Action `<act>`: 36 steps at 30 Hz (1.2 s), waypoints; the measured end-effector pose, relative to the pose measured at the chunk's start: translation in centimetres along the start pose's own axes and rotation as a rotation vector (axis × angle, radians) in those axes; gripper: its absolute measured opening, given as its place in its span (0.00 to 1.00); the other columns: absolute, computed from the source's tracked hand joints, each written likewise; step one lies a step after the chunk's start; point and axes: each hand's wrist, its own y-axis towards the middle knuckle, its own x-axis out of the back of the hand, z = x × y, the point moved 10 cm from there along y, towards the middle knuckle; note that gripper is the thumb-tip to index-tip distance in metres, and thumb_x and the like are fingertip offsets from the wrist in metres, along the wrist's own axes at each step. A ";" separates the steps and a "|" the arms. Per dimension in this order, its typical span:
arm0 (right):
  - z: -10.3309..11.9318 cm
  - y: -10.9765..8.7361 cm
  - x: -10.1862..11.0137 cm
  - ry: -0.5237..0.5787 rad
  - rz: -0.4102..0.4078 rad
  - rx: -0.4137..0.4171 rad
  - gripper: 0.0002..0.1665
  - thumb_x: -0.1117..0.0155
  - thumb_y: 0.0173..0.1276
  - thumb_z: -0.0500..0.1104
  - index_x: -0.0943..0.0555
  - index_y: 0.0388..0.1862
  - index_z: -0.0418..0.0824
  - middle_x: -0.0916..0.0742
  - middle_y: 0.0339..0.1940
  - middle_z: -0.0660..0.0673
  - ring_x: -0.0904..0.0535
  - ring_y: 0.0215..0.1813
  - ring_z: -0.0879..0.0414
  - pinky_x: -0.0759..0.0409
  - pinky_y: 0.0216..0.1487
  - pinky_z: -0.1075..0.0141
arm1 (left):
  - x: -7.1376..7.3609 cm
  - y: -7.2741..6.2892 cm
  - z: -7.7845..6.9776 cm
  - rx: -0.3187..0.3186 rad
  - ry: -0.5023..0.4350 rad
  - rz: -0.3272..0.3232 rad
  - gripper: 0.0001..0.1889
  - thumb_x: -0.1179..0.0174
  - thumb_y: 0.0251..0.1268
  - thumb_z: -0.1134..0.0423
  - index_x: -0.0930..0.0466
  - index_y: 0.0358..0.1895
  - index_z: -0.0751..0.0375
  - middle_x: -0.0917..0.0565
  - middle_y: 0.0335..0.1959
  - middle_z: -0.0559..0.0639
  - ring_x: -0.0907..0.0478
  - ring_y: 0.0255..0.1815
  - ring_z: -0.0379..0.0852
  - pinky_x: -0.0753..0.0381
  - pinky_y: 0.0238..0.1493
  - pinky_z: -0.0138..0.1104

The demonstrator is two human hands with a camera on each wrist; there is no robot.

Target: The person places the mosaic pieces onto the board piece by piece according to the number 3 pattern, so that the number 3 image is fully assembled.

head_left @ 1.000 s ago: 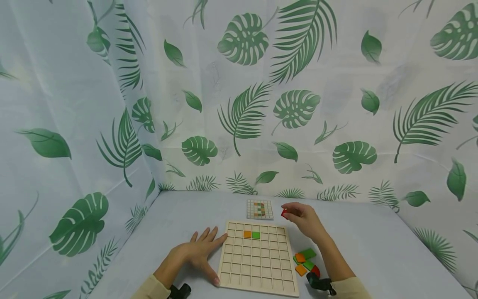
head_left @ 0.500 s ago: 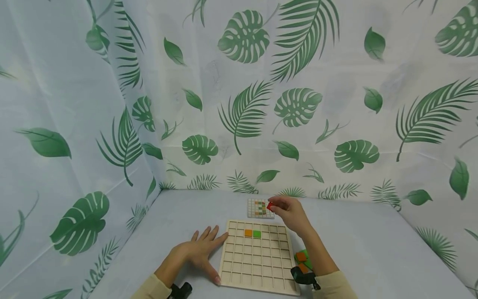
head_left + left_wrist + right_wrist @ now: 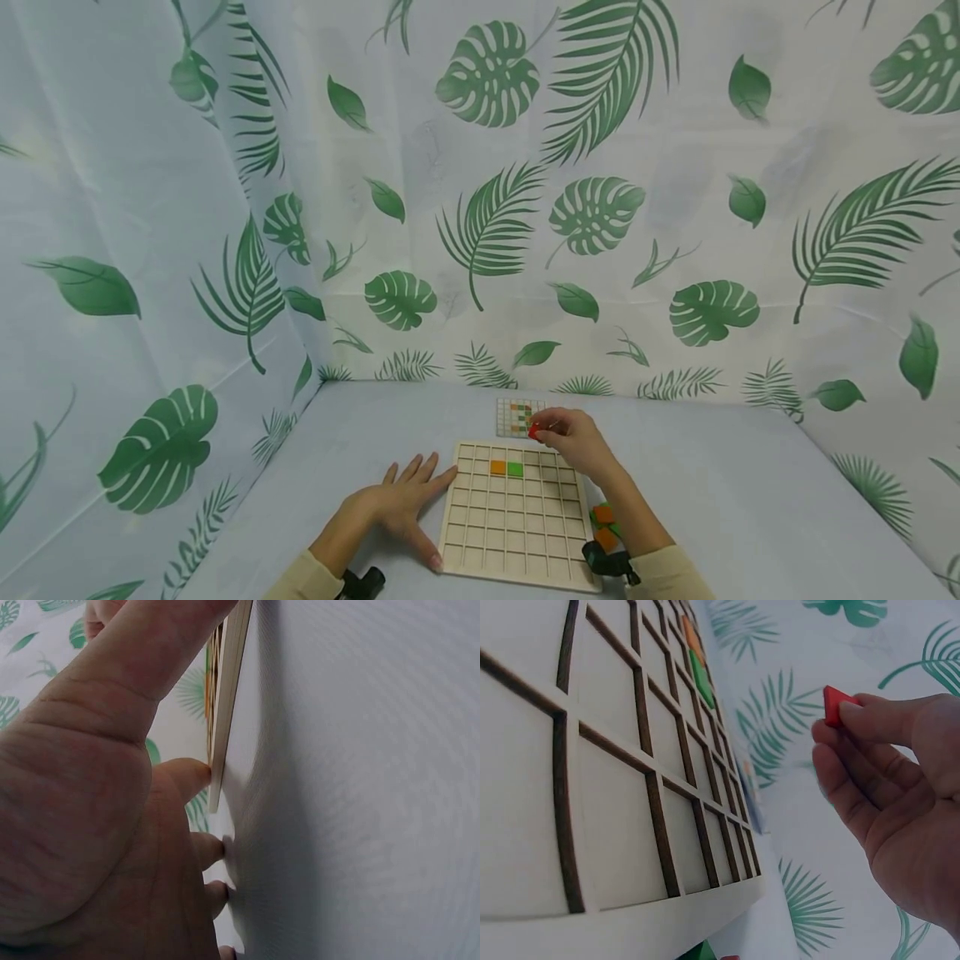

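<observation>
A wooden grid board (image 3: pixel 517 533) lies on the table. One orange tile (image 3: pixel 498 467) and one green tile (image 3: pixel 515 469) sit side by side in its second row from the far edge. My left hand (image 3: pixel 401 500) is spread flat at the board's left side, its thumb and index fingertips at the edge. Between the thumb and fingers of my right hand (image 3: pixel 576 442) is a small red tile (image 3: pixel 835 705), pinched above the table just past the board's far edge. In the head view the tile overlaps a small pattern card (image 3: pixel 510 417).
Several loose orange and green tiles (image 3: pixel 604 514) lie by the board's right side, partly hidden by my right forearm and the black wrist camera (image 3: pixel 609 560). A leaf-printed curtain (image 3: pixel 480 250) closes off the back and left of the table.
My right hand has carried the red tile leftward, from right of the card to its near right corner, then slightly down towards the board. The left hand has stayed in place.
</observation>
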 end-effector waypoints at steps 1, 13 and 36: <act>0.0 0.0 -0.2 -0.009 0.016 0.006 0.14 0.35 0.75 0.34 0.15 0.57 0.35 0.10 0.45 0.40 0.15 0.44 0.38 0.12 0.45 0.52 | 0.0 0.0 0.0 -0.001 0.000 -0.001 0.70 0.21 0.39 0.28 0.54 0.86 0.39 0.57 0.88 0.61 0.64 0.87 0.66 0.62 0.79 0.70; -0.1 -0.2 -1.2 -0.053 0.101 0.040 0.14 0.33 0.74 0.36 0.14 0.56 0.36 0.10 0.45 0.42 0.15 0.41 0.46 0.13 0.45 0.53 | 0.1 0.0 0.0 0.000 0.001 -0.003 0.70 0.21 0.39 0.29 0.53 0.86 0.39 0.57 0.88 0.61 0.64 0.87 0.66 0.62 0.79 0.70; -2.1 0.0 -3.3 -0.138 0.210 -0.056 0.08 0.35 0.73 0.33 0.11 0.45 0.41 0.10 0.40 0.48 0.19 0.41 0.55 0.19 0.44 0.62 | 0.1 -0.1 -0.2 0.001 0.010 -0.006 0.69 0.20 0.39 0.30 0.53 0.86 0.40 0.57 0.88 0.61 0.63 0.88 0.66 0.61 0.79 0.70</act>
